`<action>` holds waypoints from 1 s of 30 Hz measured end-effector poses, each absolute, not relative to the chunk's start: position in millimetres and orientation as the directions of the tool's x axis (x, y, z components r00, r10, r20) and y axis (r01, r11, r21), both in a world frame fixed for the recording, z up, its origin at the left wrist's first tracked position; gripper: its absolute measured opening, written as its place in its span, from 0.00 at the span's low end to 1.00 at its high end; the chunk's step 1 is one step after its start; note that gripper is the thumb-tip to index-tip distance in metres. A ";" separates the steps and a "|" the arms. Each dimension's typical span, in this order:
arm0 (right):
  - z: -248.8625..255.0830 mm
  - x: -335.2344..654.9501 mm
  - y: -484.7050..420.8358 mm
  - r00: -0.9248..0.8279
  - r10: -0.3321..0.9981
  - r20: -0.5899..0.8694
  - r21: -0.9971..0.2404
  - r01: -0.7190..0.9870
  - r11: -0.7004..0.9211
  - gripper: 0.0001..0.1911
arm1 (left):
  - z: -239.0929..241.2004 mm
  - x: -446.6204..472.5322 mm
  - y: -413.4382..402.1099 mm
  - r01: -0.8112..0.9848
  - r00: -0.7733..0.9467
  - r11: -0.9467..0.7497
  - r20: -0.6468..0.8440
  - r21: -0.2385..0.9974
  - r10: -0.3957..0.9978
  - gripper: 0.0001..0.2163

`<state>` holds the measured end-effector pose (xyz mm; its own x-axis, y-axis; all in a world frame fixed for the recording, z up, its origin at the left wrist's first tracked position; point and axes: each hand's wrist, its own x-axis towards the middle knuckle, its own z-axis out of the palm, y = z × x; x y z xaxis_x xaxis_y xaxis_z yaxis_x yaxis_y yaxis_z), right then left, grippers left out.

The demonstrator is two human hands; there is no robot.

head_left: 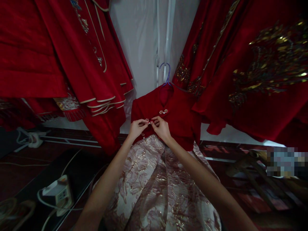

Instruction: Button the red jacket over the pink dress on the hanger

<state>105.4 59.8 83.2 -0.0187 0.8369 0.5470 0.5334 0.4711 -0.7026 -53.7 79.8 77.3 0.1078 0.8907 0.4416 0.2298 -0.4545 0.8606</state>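
Observation:
A short red jacket [178, 115] hangs on a purple hanger [166, 73] over a pale brocade skirt [154, 186] with gold and pink flowers. A pearl clasp [163, 111] shows on the jacket's chest. Just below it, my left hand [136, 127] and my right hand [161, 127] meet at a second small pearl button [149, 121]. Both hands pinch the jacket's front edges around that button, fingertips together. My forearms reach up over the skirt.
Red embroidered robes hang at the left [72, 57] and right [252, 70], crowding the white wall [141, 41] behind. A white power strip [59, 192] with cables lies on the dark floor at lower left. A wooden piece [243, 166] sits at the right.

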 end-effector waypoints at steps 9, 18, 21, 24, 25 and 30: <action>60.7 148.7 17.3 -0.047 0.943 0.328 -0.860 0.398 0.319 0.10 | 34.0 -68.3 28.6 0.321 -0.250 -0.382 0.467 0.867 0.848 0.06; 44.7 148.7 2.1 -0.018 0.932 0.362 -0.488 0.848 0.206 0.15 | 28.1 -45.9 10.9 0.760 -0.026 -0.393 0.629 0.518 0.777 0.22; 41.9 148.2 5.4 -0.035 0.931 0.364 -0.469 0.857 0.216 0.09 | 33.3 -49.3 19.8 0.822 0.045 -0.395 0.646 0.409 0.762 0.18; 38.5 151.1 9.0 -0.072 0.916 0.395 -0.534 0.793 0.292 0.06 | 32.5 -56.7 21.9 0.783 0.074 -0.451 0.654 0.430 0.753 0.15; 37.2 152.0 9.7 -0.091 0.913 0.398 -0.578 0.747 0.327 0.05 | 31.4 -58.6 20.7 0.755 0.071 -0.466 0.649 0.461 0.758 0.15; 37.1 147.0 7.8 -0.176 0.912 0.370 -0.822 0.396 0.410 0.05 | 29.4 -53.7 6.8 0.643 -0.058 -0.398 0.560 0.654 0.826 0.09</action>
